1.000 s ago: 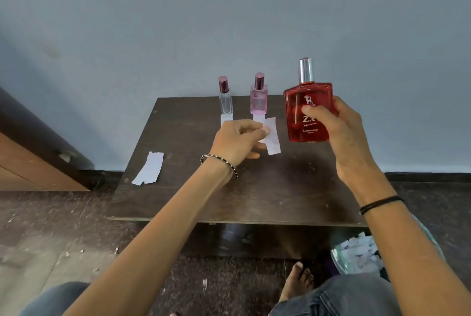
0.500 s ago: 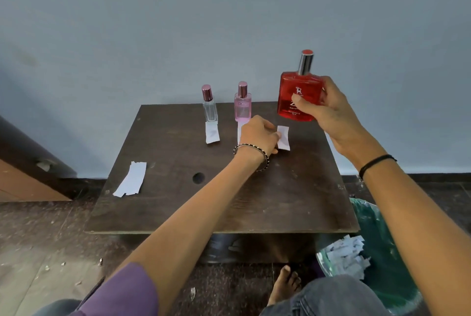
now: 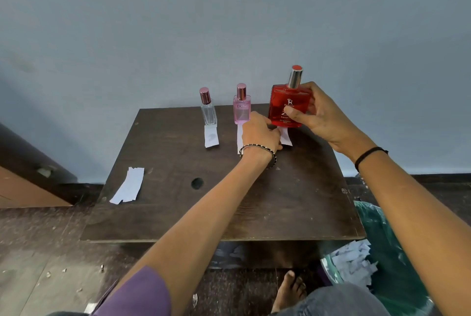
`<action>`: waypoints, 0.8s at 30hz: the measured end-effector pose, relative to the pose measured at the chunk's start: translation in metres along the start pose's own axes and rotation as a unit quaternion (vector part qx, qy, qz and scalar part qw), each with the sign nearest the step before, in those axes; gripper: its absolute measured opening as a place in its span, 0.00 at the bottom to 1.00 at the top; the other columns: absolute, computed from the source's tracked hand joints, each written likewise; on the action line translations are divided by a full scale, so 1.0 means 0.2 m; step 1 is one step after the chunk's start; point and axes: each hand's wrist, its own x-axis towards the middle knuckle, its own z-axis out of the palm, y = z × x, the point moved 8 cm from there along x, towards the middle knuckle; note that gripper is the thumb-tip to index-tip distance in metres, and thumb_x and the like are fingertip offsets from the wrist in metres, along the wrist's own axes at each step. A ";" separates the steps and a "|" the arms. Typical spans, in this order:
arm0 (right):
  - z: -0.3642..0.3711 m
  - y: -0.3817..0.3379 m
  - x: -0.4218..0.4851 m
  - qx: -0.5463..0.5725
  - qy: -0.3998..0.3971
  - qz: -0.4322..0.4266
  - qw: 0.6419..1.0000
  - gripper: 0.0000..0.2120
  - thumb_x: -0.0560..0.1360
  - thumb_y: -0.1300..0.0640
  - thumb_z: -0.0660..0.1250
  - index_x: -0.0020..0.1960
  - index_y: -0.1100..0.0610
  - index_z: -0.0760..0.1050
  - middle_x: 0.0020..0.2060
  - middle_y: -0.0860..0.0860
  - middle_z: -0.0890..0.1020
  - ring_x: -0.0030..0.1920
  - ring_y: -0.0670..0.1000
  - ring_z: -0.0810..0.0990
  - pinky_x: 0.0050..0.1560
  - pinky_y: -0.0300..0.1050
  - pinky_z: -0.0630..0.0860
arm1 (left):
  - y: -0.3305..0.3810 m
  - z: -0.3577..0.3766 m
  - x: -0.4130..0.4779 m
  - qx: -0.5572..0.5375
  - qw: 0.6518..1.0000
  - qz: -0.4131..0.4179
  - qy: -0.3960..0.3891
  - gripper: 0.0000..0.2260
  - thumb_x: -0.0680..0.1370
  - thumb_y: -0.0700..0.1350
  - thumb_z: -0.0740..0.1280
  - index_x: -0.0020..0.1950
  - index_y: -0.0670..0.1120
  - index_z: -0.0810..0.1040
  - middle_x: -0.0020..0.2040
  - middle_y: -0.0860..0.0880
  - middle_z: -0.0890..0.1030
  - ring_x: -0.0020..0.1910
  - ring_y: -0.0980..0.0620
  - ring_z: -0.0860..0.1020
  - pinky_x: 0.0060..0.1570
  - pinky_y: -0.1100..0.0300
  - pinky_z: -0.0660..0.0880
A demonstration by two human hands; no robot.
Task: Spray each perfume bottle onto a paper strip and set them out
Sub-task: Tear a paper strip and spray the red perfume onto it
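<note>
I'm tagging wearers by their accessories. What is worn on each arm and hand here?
The left hand is bare, with a thin beaded bracelet of dark and light beads at the wrist and a purple sleeve on the upper arm. The right hand is bare too, with a plain black band at the wrist. No rings, gloves or watch show.

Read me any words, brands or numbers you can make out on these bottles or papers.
"DC", faint and partly unclear, on the pink bottle.
A large "Z", cut off by the right hand, on the red bottle; its logo, brand line and small print are too blurred to read.
Clear bottle and paper strips: no text visible.
</note>
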 end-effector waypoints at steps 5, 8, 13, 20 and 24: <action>0.01 0.00 0.01 -0.008 -0.015 0.007 1.000 0.25 0.71 0.45 0.73 0.64 0.47 0.68 0.58 0.39 0.79 0.58 0.35 0.78 0.53 0.32 0.76 | -0.01 0.01 0.02 0.004 1.000 -0.016 -0.014 0.11 0.80 0.41 0.70 0.57 0.42 0.70 0.53 0.38 0.84 0.44 0.42 0.87 0.50 0.47 0.84; 0.03 0.01 0.02 -0.007 -0.025 0.010 1.000 0.23 0.71 0.45 0.74 0.63 0.44 0.69 0.58 0.39 0.79 0.57 0.32 0.79 0.50 0.29 0.77 | -0.01 0.01 0.02 -0.003 1.000 -0.019 -0.013 0.10 0.80 0.40 0.70 0.54 0.44 0.69 0.53 0.38 0.83 0.42 0.42 0.87 0.48 0.47 0.84; 0.02 0.02 0.02 0.003 -0.017 0.014 1.000 0.25 0.73 0.49 0.74 0.66 0.49 0.68 0.61 0.43 0.79 0.61 0.40 0.79 0.55 0.34 0.77 | -0.04 0.02 0.04 -0.012 0.999 -0.038 -0.013 0.08 0.80 0.40 0.70 0.56 0.42 0.73 0.52 0.39 0.83 0.41 0.44 0.86 0.47 0.48 0.85; 0.01 0.10 -0.01 0.021 0.002 0.052 0.998 0.29 0.75 0.60 0.76 0.71 0.55 0.67 0.65 0.49 0.79 0.64 0.47 0.78 0.65 0.41 0.74 | -0.07 0.00 0.03 -0.050 0.997 -0.050 -0.003 0.06 0.81 0.40 0.68 0.44 0.43 0.78 0.38 0.43 0.84 0.34 0.49 0.86 0.42 0.53 0.86; -0.01 0.13 -0.07 0.002 0.040 0.078 0.996 0.30 0.74 0.61 0.76 0.72 0.57 0.66 0.63 0.50 0.77 0.63 0.48 0.77 0.64 0.41 0.74 | -0.07 -0.02 -0.01 -0.027 0.998 -0.049 -0.001 0.15 0.75 0.36 0.74 0.36 0.50 0.72 0.40 0.44 0.83 0.30 0.52 0.83 0.37 0.59 0.84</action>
